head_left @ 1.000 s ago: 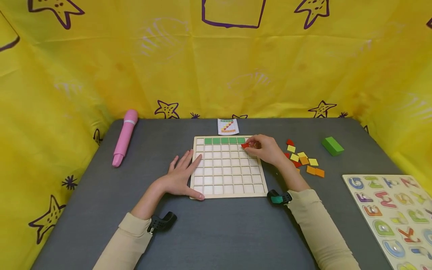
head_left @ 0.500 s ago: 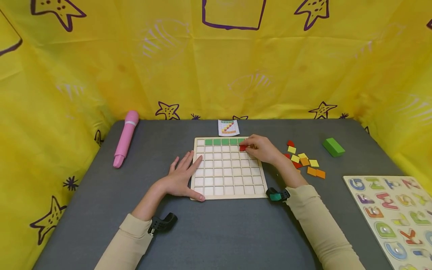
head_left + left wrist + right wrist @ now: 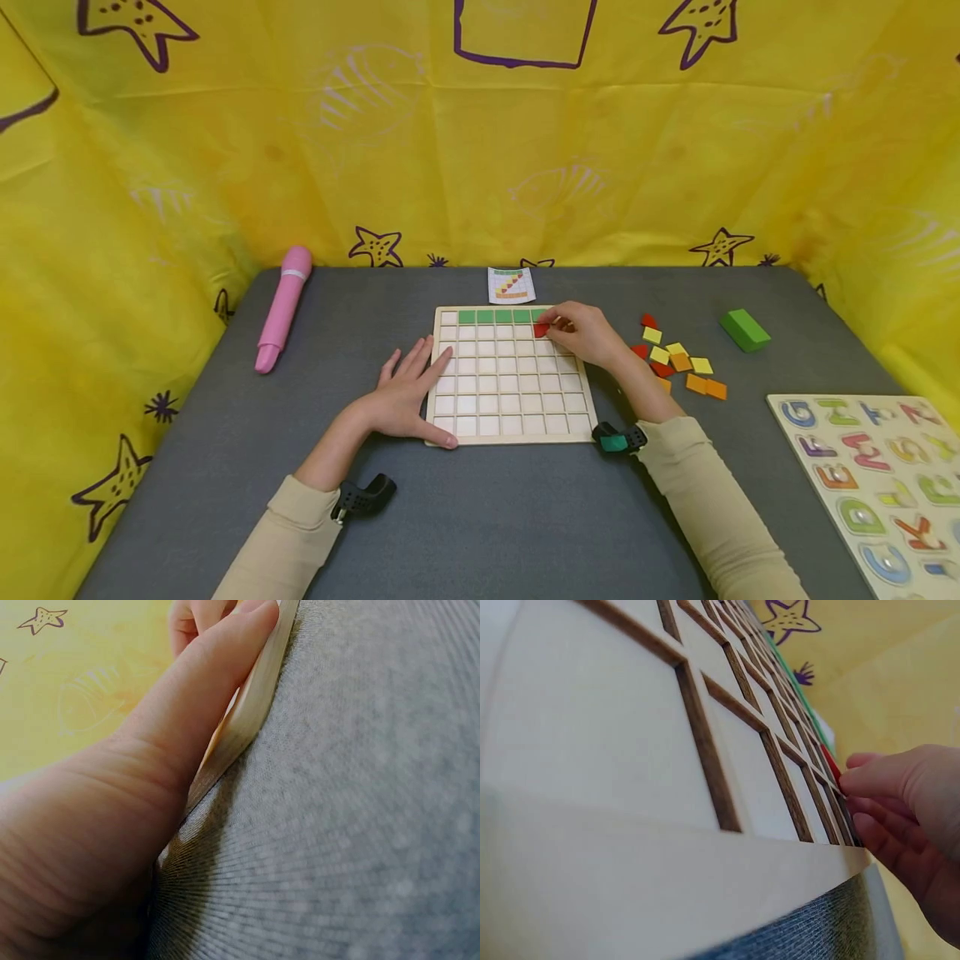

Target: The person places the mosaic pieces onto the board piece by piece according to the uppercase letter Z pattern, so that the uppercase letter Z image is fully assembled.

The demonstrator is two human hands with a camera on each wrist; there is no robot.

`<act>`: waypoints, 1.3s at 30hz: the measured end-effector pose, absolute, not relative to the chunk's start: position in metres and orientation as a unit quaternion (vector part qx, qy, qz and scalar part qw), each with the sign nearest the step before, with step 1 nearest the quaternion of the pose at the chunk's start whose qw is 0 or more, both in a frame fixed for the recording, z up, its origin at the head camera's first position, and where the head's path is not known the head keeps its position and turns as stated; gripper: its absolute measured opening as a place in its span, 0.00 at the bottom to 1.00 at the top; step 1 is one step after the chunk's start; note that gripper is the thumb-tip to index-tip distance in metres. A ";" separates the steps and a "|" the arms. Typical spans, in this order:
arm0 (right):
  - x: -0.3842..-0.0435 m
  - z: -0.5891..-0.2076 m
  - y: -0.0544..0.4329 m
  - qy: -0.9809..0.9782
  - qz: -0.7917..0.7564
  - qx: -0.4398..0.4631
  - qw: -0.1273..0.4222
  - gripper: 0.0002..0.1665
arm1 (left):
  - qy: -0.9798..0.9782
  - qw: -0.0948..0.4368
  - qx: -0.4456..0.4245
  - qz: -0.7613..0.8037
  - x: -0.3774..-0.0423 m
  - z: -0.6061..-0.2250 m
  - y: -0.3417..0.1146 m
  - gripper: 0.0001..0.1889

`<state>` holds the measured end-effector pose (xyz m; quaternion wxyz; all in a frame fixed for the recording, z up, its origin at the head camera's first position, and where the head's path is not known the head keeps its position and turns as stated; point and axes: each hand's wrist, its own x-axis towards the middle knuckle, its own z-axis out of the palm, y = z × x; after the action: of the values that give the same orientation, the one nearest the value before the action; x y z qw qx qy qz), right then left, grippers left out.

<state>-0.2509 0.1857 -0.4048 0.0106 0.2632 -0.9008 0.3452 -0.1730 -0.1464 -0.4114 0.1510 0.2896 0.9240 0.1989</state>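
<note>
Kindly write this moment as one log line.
left hand: rests on wooden grid board; right hand: touches red tile; green tiles: top row

The right hand (image 3: 588, 333) covers the far right corner of the grid board (image 3: 517, 439), and its fingers hide one side of the red piece (image 3: 541, 331). I can't see the stretch of the board's edge under the left hand (image 3: 405, 393). Just outward of the right hand, an orange tile (image 3: 665, 385) is partly blocked by the forearm (image 3: 641, 386). Beyond both hands, the card's (image 3: 512, 285) markings are too small to count. Well right of the right hand, the letter board (image 3: 868, 480) is cut off.
</note>
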 end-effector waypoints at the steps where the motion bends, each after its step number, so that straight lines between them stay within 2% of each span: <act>1: -0.251 -0.406 0.186 -0.900 0.348 0.261 0.012 0.12 | 0.924 0.152 0.290 0.198 -0.173 -0.411 -0.146 0.67; 20: -0.246 -0.409 0.195 -0.902 0.384 0.198 0.009 0.13 | 0.925 0.153 0.286 0.198 -0.172 -0.411 -0.144 0.67; 24: -0.246 -0.408 0.204 -0.904 0.385 0.182 0.023 0.12 | 0.926 0.150 0.286 0.198 -0.173 -0.412 -0.145 0.67; 32: -0.239 -0.403 0.240 -0.926 0.340 0.150 0.067 0.10 | 0.925 0.147 0.288 0.201 -0.173 -0.412 -0.145 0.67; 39: -0.228 -0.396 0.275 -0.950 0.300 0.065 0.060 0.13 | 0.926 0.143 0.288 0.200 -0.173 -0.413 -0.145 0.68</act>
<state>-0.2277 0.2750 -0.3962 0.0599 0.0651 -0.9498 0.3000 -0.1732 -0.1453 -0.4130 0.1432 0.2878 0.9255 0.2002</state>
